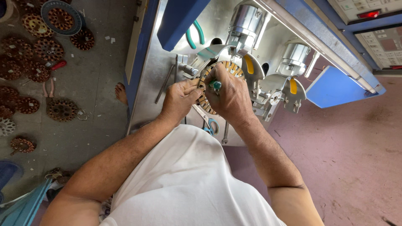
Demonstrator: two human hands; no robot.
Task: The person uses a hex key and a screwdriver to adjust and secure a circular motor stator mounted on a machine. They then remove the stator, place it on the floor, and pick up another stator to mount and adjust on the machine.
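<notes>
A round slotted stator with copper windings (232, 69) sits mounted on the steel bed of a winding machine (159, 71). My left hand (180, 98) presses its fingers against the stator's left edge. My right hand (230, 96) covers the stator's middle and is closed around a small tool with a green handle (216, 85). Two polished steel winding heads (245, 23) stand just beyond the stator, each with a yellow-tipped guide (249, 65). Much of the stator is hidden under my hands.
Scissors with blue-green handles (209, 122) and a spanner (225, 133) lie on the bed near my wrists. Green-handled pliers (194, 33) rest farther back. Several wound stators (50, 50) are scattered on the floor at left. A control panel (385, 39) is at upper right.
</notes>
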